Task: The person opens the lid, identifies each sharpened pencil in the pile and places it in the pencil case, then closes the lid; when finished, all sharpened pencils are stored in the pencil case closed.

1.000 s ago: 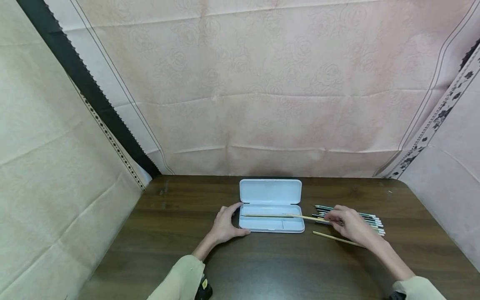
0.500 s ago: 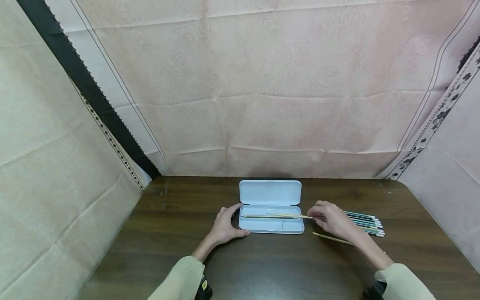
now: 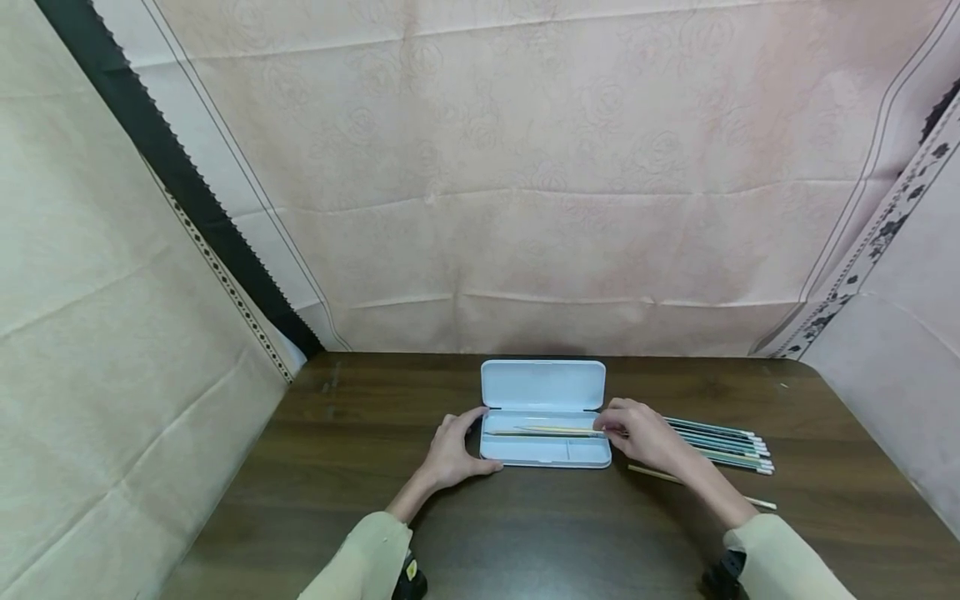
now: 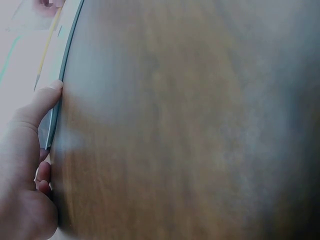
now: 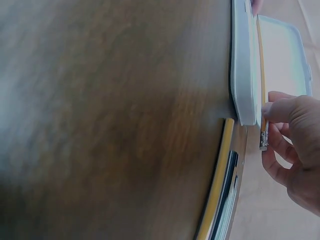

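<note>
- A yellow pencil (image 5: 262, 65) is being pinched near its eraser end by the right hand (image 3: 645, 435), and is being held lengthwise over the open pale-blue case (image 3: 525, 452); whether it is touching the tray cannot be told.
- The case's left end is being grasped by the left hand (image 3: 450, 454), the thumb being set at the near edge and the index finger toward the hinge side.
- By judgement, a light, stiff, fairly smooth pencil is being handled, its fine point being the fragile part; the eraser end is being judged a sound place for a pinch.
- The case is being judged light and apt to slide, so its end is being usefully steadied.
- A row of mostly green pencils (image 3: 727, 442) is being carried by the brown wood-grain tabletop (image 3: 525, 533) at the right, a lone yellowish pencil (image 3: 651, 472) being set apart nearer the person.
- The space is being enclosed by pale, creased cloth (image 3: 555, 167), a dark serrated band (image 3: 180, 183) being seen at the left.
</note>
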A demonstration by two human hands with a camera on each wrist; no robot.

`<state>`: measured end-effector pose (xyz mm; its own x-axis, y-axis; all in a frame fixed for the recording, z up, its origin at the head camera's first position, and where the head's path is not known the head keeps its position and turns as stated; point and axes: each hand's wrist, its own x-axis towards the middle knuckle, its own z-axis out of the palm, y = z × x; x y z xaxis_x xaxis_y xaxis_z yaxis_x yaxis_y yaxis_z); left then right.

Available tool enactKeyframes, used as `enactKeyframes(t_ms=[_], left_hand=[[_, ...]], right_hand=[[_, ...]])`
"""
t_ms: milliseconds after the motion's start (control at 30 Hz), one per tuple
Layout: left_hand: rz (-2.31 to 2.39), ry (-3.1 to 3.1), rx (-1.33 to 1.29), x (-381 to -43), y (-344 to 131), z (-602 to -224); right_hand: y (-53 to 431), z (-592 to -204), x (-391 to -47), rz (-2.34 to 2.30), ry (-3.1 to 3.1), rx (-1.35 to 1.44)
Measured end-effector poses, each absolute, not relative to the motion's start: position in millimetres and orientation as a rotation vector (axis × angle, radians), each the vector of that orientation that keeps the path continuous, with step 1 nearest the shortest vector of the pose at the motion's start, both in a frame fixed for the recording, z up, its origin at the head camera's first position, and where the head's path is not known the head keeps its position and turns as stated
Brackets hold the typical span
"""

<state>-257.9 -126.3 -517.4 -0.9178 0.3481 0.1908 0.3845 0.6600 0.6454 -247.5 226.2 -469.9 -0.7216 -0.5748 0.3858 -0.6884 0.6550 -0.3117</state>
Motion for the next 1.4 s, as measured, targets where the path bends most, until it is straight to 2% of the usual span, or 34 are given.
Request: enactKeyframes(t_ms=[933, 1400], left_hand=[[-1.125, -2.816, -0.636, -259.6, -124.4, -515.9], [-1.104, -2.806, -0.641, -259.2, -126.5, -518.0]], right_hand=[[188.7, -469.9, -260.4, 0.673, -2.683, 1.095], [201.5, -462.6, -257.7, 0.720, -2.707, 0.996]])
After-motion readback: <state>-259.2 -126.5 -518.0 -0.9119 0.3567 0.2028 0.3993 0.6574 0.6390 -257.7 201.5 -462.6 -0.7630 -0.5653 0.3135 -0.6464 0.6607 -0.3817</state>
